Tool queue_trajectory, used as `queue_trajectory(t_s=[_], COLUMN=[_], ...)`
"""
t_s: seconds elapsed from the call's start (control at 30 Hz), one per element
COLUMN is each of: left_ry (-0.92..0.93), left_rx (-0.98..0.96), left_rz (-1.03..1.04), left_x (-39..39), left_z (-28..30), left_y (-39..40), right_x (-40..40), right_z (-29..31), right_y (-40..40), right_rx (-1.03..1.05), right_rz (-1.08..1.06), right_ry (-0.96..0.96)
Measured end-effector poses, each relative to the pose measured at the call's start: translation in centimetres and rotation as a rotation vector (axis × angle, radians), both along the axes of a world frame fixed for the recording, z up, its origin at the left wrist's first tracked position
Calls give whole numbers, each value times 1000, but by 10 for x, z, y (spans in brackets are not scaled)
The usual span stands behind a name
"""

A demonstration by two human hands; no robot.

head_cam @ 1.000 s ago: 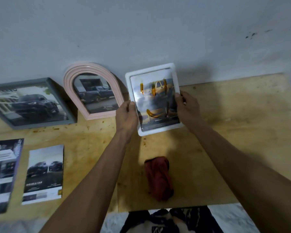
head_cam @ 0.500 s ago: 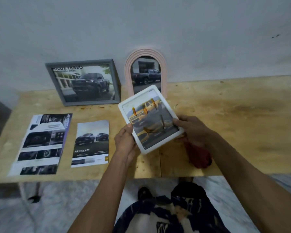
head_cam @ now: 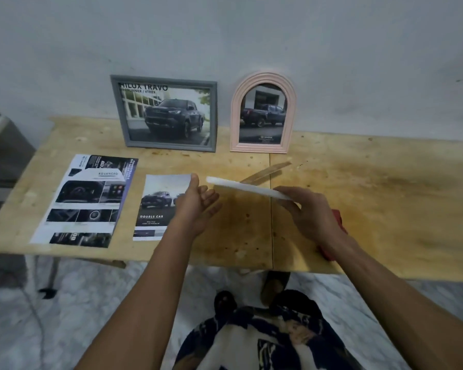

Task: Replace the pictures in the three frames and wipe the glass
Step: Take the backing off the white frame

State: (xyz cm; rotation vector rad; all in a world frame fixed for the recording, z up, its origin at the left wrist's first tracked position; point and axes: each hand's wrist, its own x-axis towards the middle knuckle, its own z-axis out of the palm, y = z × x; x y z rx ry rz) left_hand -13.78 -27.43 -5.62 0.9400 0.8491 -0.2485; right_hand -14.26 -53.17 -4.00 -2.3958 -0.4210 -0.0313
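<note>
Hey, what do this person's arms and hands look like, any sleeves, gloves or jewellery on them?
Both forearms are bare right to the bottom of the picture, with no sleeves in view. The left hand and the right hand have no gloves, and no rings, watch or bracelets show. Lower down is dark clothing with a pale print.

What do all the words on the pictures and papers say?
"HILUX TRAVO", on the picture in the grey frame; the line under it is too blurred.
"TOYOTA", on the picture in the pink frame.
"ADVANCED", on the big leaflet.
"DOUBLE CAB", on the small leaflet.
All other print is too small.
</note>
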Motion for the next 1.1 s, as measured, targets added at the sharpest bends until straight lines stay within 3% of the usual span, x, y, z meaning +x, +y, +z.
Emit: queue_trajectory(t_s=[0.1, 0.27, 0.43, 0.53, 0.7, 0.93, 1.1], left_ry=[63, 149, 233, 240, 261, 269, 213], left_rx=[36, 145, 280, 336, 473, 673, 958], left_rz=[-49, -64, -163, -251, -283, -351, -571], left_x=[1, -6, -16, -29, -41, -44, -39], left_z=[-3, -14, -37, -49, -64, -73, -78], left_y=[3, -2, -6, -12, -20, -29, -33], right_x=[-9, -26, -38, -45, -46, -42, -43], right_z=[-24, -53, -70, -78, -86, -95, -102], right_y=[0, 3, 2, 0, 0, 1, 7], right_rx=[-21, 31, 77, 171, 207, -19, -129], right_rz=[64, -47, -365, -393, -436, -390, -282], right_ry=[25, 63, 357, 508, 593, 579, 566])
